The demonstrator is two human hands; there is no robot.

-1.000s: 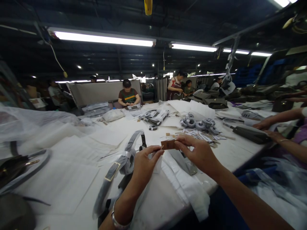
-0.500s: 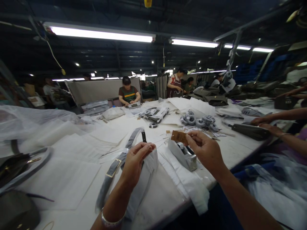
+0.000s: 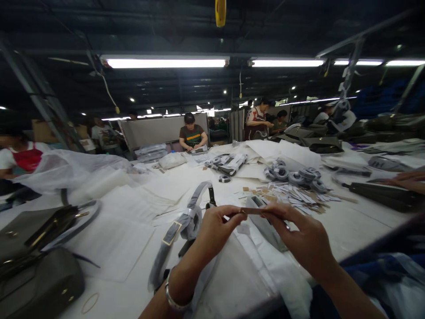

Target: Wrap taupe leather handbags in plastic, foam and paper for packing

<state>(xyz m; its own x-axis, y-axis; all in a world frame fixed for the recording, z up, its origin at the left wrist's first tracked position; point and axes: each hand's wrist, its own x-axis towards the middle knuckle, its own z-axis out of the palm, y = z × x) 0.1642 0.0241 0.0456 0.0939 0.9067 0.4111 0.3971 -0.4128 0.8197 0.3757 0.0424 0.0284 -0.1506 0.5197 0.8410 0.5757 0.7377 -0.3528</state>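
A small brown tag (image 3: 254, 211) is stretched level between my two hands, seen nearly edge-on. My left hand (image 3: 219, 228) pinches its left end between thumb and fingers, and my right hand (image 3: 299, 232) grips its right end. Under and behind the hands stands a grey tape dispenser (image 3: 257, 203), partly covered. Left of my left hand, a grey wrapped strap with a gold buckle (image 3: 172, 233) arches up from a bag that my forearm mostly hides. White padded wrap (image 3: 285, 274) lies below the right hand.
Dark bags (image 3: 36, 266) lie at the left beside white sheets (image 3: 113, 230). Beyond the hands are loose tags (image 3: 299, 197), coiled wrapped straps (image 3: 279, 170) and a wrapped bag (image 3: 229, 164). A person (image 3: 192, 135) works across the table; another person's hands (image 3: 408, 179) are at the right edge.
My left hand has moved right and taken the tag's left end. The tag has turned from face-on to nearly edge-on. The view has swung left.
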